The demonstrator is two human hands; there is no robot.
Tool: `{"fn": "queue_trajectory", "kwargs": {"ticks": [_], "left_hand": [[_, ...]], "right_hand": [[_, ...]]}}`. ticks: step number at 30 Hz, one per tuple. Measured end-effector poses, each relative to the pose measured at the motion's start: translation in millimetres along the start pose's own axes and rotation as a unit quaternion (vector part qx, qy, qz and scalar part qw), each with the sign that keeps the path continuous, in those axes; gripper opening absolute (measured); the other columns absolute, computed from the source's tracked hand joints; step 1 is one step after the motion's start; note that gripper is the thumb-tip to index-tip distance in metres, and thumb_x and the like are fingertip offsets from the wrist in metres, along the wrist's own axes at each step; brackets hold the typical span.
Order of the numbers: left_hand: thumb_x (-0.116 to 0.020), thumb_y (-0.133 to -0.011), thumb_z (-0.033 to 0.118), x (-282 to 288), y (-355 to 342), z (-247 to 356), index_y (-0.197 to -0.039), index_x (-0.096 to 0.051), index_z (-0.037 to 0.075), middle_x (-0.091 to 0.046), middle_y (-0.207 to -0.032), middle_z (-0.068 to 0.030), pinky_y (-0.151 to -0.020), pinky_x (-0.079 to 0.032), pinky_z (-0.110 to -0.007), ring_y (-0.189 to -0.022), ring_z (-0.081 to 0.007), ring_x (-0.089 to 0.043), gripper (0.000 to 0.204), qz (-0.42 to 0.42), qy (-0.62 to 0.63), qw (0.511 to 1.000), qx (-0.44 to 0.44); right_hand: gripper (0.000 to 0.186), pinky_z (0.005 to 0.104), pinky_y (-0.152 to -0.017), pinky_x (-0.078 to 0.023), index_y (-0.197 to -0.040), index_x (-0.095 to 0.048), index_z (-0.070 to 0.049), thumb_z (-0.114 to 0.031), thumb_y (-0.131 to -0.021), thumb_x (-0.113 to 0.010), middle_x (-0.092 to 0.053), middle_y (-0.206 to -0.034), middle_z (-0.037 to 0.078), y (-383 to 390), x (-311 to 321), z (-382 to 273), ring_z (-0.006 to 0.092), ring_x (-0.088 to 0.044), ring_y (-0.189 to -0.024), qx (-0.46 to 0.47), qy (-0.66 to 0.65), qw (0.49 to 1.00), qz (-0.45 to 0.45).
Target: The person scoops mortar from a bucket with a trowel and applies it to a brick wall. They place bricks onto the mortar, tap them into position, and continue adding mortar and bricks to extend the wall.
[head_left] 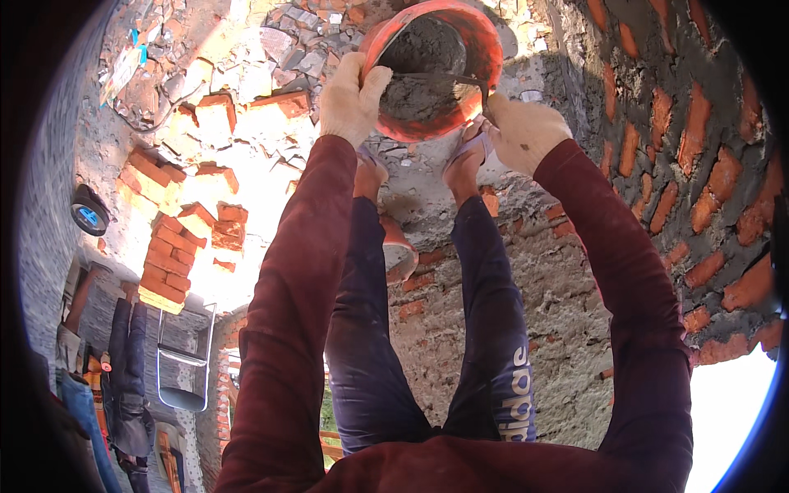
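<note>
An orange bucket (pixel 483 43) with grey wet mortar (pixel 421 94) inside is in front of me, tilted so its mouth faces me. My left hand (pixel 352 100), in a pale work glove, is closed on the bucket's left rim, thumb inward. In a matching glove, my right hand (pixel 526 131) grips the handle of a trowel (pixel 440 77) at the bucket's right side. The trowel's dark blade appears nearly edge-on across the bucket's mouth, its tip pointing toward my left hand. My right fingers partly hide the handle.
Stacked bricks (pixel 171 259) and loose bricks (pixel 215 115) lie on the sunlit left ground, with rubble (pixel 304 49) beyond. A brick wall (pixel 694 131) rises on the right. Another orange bucket (pixel 400 253) is by my legs. A small wheel (pixel 89 211) and a metal-framed chair (pixel 182 370) are at left.
</note>
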State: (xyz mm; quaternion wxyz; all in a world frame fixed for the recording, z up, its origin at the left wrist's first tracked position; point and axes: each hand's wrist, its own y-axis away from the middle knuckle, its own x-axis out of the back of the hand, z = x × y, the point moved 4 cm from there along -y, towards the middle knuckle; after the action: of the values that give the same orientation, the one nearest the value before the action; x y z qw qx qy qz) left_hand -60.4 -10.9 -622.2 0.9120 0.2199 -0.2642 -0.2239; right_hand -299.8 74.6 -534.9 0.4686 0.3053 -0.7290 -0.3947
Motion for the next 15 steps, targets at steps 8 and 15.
{"fn": "queue_trajectory", "kwargs": {"ticks": [8,15], "left_hand": [[-0.073,-0.095,0.036,-11.3,-10.2,11.1,-0.082,-0.056,0.004,-0.048,-0.070,-0.0023,-0.063,-0.042,-0.035,-0.067,-0.0152,-0.046,0.039,-0.103,0.011,0.995,-0.009],[-0.071,-0.098,0.031,-17.7,-1.7,10.8,-0.082,-0.059,0.005,-0.052,-0.077,0.0059,-0.066,-0.041,-0.026,-0.075,-0.0055,-0.046,0.032,-0.148,0.164,0.975,0.028]], "right_hand": [[0.030,0.0473,-0.076,-0.053,-0.103,-0.060,0.001,-0.020,-0.082,-0.067,-0.069,-0.090,0.021,-60.7,-81.3,52.3,0.0392,-0.068,-0.086,-0.059,-0.196,0.979,-0.008],[0.046,0.0461,-0.090,-0.053,-0.117,-0.063,0.001,-0.024,-0.078,-0.062,-0.069,-0.111,0.022,-42.3,-74.6,10.9,0.0419,-0.067,-0.107,0.045,-0.259,0.950,-0.165]]}}
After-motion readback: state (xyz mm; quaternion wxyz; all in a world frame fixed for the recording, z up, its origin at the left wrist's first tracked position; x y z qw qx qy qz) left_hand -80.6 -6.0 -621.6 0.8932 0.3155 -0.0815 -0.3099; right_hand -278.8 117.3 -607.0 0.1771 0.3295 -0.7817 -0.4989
